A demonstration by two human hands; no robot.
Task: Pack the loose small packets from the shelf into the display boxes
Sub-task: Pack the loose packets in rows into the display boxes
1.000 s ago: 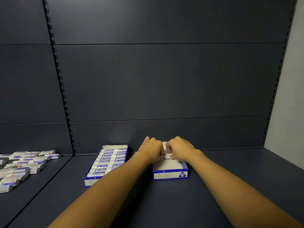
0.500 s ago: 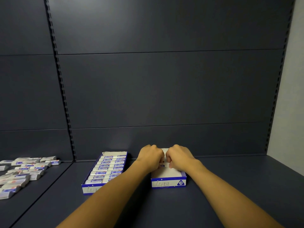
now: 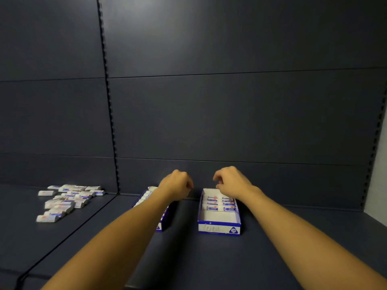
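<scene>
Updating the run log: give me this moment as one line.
left hand: empty, over left display box | right hand: empty, over right display box, part filled | loose packets: far left on shelf

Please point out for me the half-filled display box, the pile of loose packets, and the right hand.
half-filled display box (image 3: 218, 228): head view, on its blue front wall.
loose packets (image 3: 62, 203): head view, middle of the pile at left.
right hand (image 3: 231, 182): head view, back of the hand.

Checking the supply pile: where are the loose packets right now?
In the head view the loose packets lie in a scattered pile at far left on the neighbouring shelf section, left of the upright slotted rail and well left of the left display box.
</scene>
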